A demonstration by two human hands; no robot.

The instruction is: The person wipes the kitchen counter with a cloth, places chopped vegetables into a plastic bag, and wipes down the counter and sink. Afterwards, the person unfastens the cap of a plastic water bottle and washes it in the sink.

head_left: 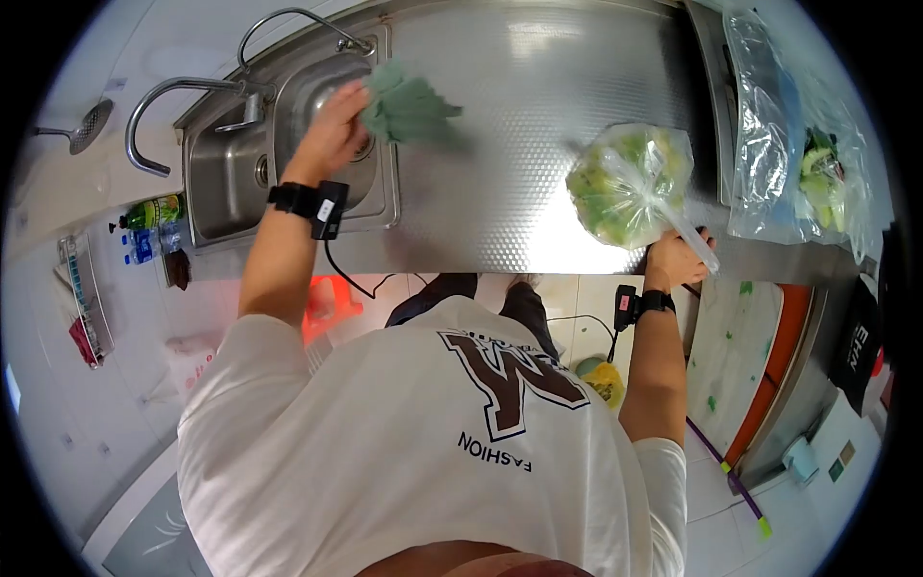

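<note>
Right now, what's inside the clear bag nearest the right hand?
Green and yellowish pieces show through the clear bag, but I can't tell what they are. Anything deeper inside is hidden behind them.

Single head-worn camera, wide round-edged view, facing forward and steeply down, wearer's shirt [385, 413] close at bottom, counter [519, 96] farther ahead

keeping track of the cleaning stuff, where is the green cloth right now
In the head view, the green cloth is upper left of centre, held in the left hand at the double-bowl sink's right edge.
</note>
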